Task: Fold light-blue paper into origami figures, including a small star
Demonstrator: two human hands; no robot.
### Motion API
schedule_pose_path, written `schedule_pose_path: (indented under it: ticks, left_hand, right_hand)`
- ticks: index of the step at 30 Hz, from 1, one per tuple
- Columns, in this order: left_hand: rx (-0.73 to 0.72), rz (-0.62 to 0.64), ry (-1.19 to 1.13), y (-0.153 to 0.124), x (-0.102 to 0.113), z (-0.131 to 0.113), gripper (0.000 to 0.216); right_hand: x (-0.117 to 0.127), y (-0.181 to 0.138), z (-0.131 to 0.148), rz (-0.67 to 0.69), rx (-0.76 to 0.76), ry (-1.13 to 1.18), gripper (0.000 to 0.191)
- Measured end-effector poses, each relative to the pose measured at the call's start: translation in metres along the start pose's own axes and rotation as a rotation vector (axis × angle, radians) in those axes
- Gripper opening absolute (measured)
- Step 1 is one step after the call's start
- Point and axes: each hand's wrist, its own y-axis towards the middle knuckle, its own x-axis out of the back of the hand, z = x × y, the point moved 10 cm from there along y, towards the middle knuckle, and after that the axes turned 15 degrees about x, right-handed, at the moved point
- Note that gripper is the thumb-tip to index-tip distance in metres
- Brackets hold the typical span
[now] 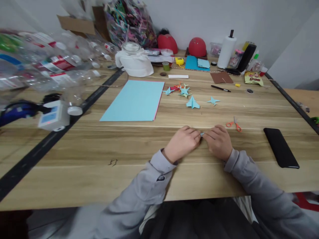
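Tabletop [99,142]: small blue paper [202,134] between left fingers [195,133], right fingers [210,133].

Single head view, close above tabletop [99,142], facing forward, down toward wall [239,16]

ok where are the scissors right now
In the head view, the scissors lie right of centre, beyond and right of the right hand, left of the black phone.

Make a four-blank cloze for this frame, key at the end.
Between the left hand and right hand shows a small paper piece coloured light ____.
The scissors have ____ handles.
The black smartphone lies to the person's ____ of both hands.
Under the large light-blue sheet, a ____ edge shows.
Missing words: blue; orange; right; pink.
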Motion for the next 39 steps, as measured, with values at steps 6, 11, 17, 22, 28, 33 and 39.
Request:
schedule_pose_path:
  ticks: [6,11,17,22,28,33,39]
  left_hand:
    - [0.034,-0.081,-0.034,-0.006,0.02,0.034,0.03]
    - [0.099,-0.133,-0.038,-0.011,0.027,0.059,0.027]
    - [0.229,-0.296,0.031,-0.016,0.045,0.075,0.021]
    - [0.134,-0.338,-0.058,-0.006,0.042,0.029,0.019]
    - [0.005,-0.297,0.028,-0.001,0.023,-0.011,0.026]
    - [0.011,-0.329,0.02,-0.005,0.025,-0.006,0.024]
    - [0.018,-0.405,-0.016,-0.008,0.035,0.005,0.023]
  right_hand:
    - [0.025,-0.009,-0.017,-0.156,-0.141,-0.044,0.023]
    - [0.03,-0.015,-0.026,-0.218,-0.16,-0.071,0.021]
    - [0.025,-0.021,-0.037,-0.218,-0.24,-0.098,0.023]
    - [0.02,-0.007,-0.015,-0.208,-0.076,-0.04,0.022]
    - [0.02,0.0,0.001,-0.236,0.011,-0.036,0.02]
    - [0.02,0.002,0.006,-0.235,0.066,-0.026,0.018]
    - [0.036,-0.006,-0.011,-0.29,-0.03,-0.081,0.018]
